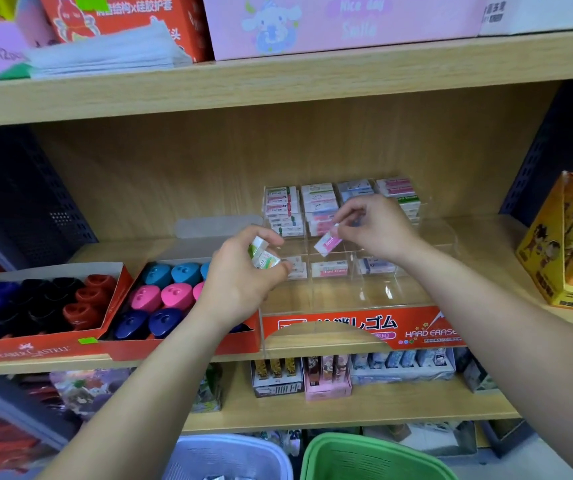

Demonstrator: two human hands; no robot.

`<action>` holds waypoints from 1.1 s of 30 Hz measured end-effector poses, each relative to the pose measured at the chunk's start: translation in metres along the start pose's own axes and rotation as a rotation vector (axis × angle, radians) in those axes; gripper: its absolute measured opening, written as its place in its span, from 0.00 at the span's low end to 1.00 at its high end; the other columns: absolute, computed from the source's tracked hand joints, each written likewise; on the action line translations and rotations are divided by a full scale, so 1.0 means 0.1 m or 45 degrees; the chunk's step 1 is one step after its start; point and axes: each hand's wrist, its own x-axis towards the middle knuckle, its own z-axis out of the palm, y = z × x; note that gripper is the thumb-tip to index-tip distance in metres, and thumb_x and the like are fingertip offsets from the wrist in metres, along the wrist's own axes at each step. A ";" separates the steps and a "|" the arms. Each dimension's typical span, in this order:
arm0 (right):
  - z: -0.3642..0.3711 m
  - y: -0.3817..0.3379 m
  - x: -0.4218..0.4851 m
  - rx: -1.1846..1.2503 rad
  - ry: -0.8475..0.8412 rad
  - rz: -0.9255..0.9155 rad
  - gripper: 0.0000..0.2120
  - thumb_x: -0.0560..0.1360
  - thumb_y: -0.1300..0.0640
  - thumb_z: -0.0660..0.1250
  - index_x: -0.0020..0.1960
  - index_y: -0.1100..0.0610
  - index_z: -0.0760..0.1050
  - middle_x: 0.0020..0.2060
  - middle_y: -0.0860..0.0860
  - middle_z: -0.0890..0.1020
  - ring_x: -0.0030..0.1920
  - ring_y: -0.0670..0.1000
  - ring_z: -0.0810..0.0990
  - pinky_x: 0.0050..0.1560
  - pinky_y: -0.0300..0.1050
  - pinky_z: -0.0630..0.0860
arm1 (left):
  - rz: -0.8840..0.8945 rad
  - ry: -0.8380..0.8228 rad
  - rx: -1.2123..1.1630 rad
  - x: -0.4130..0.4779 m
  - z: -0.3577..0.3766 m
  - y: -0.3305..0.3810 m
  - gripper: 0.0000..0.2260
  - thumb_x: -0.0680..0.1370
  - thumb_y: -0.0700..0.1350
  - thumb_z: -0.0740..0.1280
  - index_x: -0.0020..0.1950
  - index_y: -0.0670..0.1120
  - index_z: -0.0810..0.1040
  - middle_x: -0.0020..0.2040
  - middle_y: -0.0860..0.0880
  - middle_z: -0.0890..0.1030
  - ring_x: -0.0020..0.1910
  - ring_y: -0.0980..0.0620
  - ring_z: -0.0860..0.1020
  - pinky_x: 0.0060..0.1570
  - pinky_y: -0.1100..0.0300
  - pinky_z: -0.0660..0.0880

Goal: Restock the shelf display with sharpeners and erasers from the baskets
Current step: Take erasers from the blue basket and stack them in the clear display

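Both hands are up at the middle wooden shelf (485, 244). I see my left hand (240, 282) curled round a small clutch of green-and-white sleeved erasers (263, 255), beside the left edge of the clear acrylic display case with a red front label (364, 328). My right hand (380, 226) pinches one pink-sleeved white eraser (328, 242), tilted, above the case's middle compartments. Rear compartments hold stacked erasers. Egg-shaped plastic sharpeners (170, 295) fill the red cardboard tray just left. A pale blue basket (229, 455) and a green basket (371, 459) sit below.

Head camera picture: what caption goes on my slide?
Right hand holds a pink eraser, left hand green erasers, at the clear tray.
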 end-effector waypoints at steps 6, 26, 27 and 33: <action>-0.08 0.01 0.05 -0.033 -0.143 0.010 0.07 0.72 0.56 0.77 0.43 0.45 0.82 0.41 0.42 0.85 0.43 0.40 0.82 0.47 0.37 0.75 | -0.006 -0.013 0.004 -0.02 -0.03 -0.01 0.11 0.74 0.44 0.77 0.51 0.55 0.78 0.45 0.53 0.83 0.29 0.47 0.78 0.33 0.47 0.79; 0.04 0.11 0.04 -0.095 0.111 0.008 0.07 0.72 0.46 0.76 0.43 0.47 0.81 0.36 0.41 0.83 0.40 0.40 0.81 0.41 0.41 0.77 | 0.137 -0.275 0.254 0.47 0.20 0.14 0.16 0.74 0.38 0.73 0.57 0.54 0.76 0.50 0.56 0.82 0.40 0.57 0.79 0.35 0.65 0.73; 0.08 0.09 0.07 -0.142 0.102 0.018 0.08 0.72 0.44 0.75 0.44 0.47 0.81 0.36 0.41 0.83 0.40 0.40 0.81 0.39 0.40 0.76 | 0.127 -0.225 0.236 0.46 0.20 0.10 0.16 0.74 0.38 0.73 0.55 0.55 0.75 0.49 0.56 0.82 0.40 0.57 0.79 0.34 0.66 0.73; 0.14 0.01 0.14 -0.539 -0.038 -0.066 0.08 0.78 0.45 0.68 0.46 0.48 0.82 0.40 0.43 0.83 0.44 0.48 0.81 0.40 0.43 0.72 | 0.102 -0.146 0.180 0.40 0.15 -0.01 0.15 0.74 0.39 0.73 0.51 0.57 0.76 0.46 0.57 0.82 0.41 0.56 0.77 0.36 0.61 0.73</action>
